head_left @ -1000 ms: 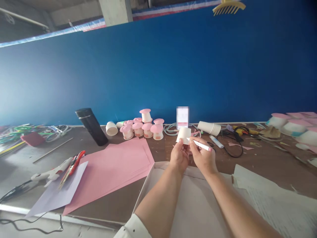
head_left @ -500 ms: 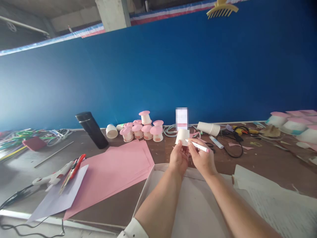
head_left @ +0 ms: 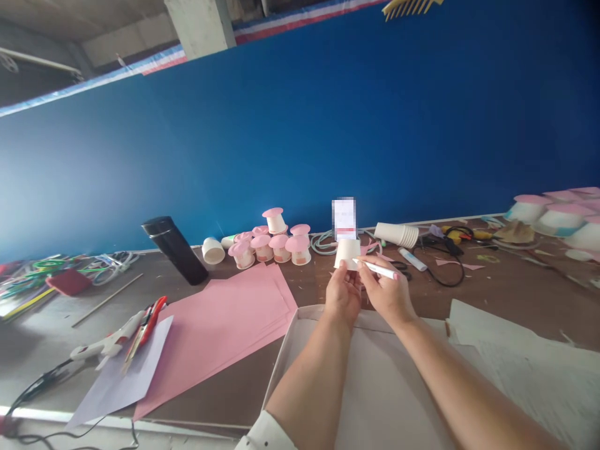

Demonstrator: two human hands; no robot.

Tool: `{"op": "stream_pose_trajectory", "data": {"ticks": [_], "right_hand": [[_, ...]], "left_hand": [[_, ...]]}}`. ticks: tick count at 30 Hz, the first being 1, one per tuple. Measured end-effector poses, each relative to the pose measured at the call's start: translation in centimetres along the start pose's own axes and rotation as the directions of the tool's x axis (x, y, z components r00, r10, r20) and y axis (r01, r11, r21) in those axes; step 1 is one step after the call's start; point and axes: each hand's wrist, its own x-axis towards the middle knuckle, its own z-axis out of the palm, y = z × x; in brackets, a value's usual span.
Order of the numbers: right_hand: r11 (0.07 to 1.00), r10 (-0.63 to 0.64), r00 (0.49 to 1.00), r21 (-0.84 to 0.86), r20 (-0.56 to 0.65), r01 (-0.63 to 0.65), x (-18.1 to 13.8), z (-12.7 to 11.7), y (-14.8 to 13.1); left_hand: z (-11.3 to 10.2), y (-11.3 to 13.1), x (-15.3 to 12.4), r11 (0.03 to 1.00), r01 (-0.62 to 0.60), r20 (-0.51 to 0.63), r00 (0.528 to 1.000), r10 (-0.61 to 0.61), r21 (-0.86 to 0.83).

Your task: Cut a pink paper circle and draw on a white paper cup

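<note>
My left hand (head_left: 344, 292) grips a white paper cup (head_left: 347, 254) from below, its narrow base facing up. A white marker pen (head_left: 380, 269) with a pink end sits between the fingers of my right hand (head_left: 388, 292). The pen's tip meets or nearly meets the right side of the cup; the exact contact is too small to make out. Just behind the cup stands a phone-like screen (head_left: 344, 219), partly blurred. Left of it are several finished-looking cups with pink paper tops (head_left: 280, 247), one stacked above the others.
Pink paper sheets (head_left: 225, 319), a glue gun (head_left: 110, 342), red-handled cutter (head_left: 152, 319) and black bottle (head_left: 175, 250) lie or stand to the left. Stacked cups (head_left: 396, 234), a glue tube (head_left: 413, 259) and cables are at right. Below my arms is a shallow white box (head_left: 281, 369).
The camera view has tilted and shifted slightly. Both hands keep their hold on the cup and the marker pen, with the pen tip still by the cup's side.
</note>
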Motion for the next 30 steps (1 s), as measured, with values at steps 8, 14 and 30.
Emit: {"op": "stream_pose_trajectory", "data": {"ticks": [8, 14, 30], "right_hand": [[1.0, 0.027, 0.999, 0.009, 0.031, -0.027, 0.05, -0.1, -0.34], [1.0, 0.026, 0.999, 0.005, 0.029, -0.026, -0.09, -0.07, -0.35], [1.0, 0.01, 0.999, -0.015, 0.039, -0.009, 0.09, -0.13, -0.33]], "left_hand": [[-0.01, 0.03, 0.04, 1.0, 0.016, -0.006, 1.0, -0.016, -0.008], [-0.12, 0.02, 0.13, 1.0, 0.017, 0.001, 1.0, -0.017, -0.009], [-0.01, -0.06, 0.13, 0.999, 0.012, -0.02, 1.0, -0.013, -0.042]]}}
